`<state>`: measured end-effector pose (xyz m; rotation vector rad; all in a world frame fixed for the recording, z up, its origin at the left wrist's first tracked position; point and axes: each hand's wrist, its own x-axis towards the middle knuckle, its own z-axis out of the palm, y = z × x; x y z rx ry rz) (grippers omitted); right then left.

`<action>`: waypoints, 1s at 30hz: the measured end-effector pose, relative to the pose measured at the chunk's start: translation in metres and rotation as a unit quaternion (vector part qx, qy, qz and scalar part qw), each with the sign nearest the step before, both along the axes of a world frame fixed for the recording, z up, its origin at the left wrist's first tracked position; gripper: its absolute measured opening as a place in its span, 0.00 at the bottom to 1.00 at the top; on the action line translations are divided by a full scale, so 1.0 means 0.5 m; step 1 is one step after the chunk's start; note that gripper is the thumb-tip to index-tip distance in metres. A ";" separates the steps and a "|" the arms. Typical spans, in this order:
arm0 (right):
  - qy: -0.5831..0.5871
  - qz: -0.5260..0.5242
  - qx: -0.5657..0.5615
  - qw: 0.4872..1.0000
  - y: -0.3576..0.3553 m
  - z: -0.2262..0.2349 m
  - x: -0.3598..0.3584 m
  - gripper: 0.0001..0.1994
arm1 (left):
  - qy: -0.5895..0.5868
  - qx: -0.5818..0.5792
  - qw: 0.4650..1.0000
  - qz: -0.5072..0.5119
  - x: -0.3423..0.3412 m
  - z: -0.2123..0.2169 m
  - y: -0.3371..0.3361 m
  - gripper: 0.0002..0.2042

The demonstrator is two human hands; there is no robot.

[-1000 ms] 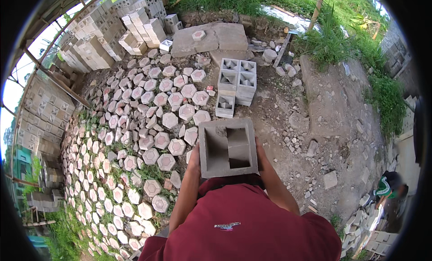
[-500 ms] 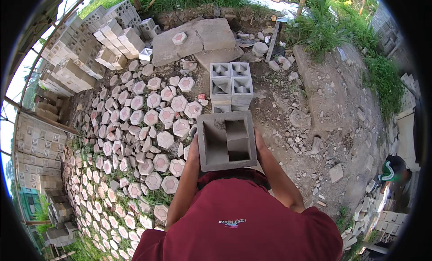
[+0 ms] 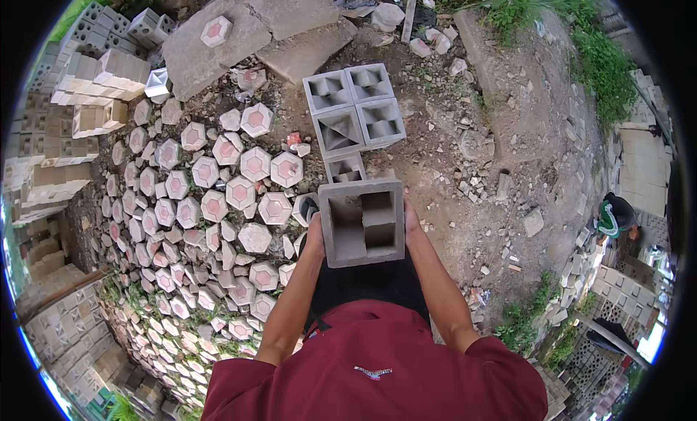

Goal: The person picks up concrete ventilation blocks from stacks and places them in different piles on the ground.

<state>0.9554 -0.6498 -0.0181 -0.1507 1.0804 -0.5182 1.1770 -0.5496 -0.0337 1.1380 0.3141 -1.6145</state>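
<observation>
A maroon short-sleeved shirt [image 3: 370, 399] bears a small printed mark [image 3: 372, 371] and meets black legwear [image 3: 367, 284].

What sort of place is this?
Probably an outdoor yard where concrete goods are made or stored: many hexagonal pavers lie spread out, pale blocks stand stacked at the left, and a hollow block is being held.

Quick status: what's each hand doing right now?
Left hand: holding the gray hollow block at its left side.
Right hand: holding the same block at its right side.
</observation>
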 end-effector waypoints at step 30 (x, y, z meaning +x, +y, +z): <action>0.199 0.114 0.067 0.971 -0.313 -1.018 0.132 0.23 | -0.034 0.157 0.984 0.078 0.068 -1.042 -0.227 0.21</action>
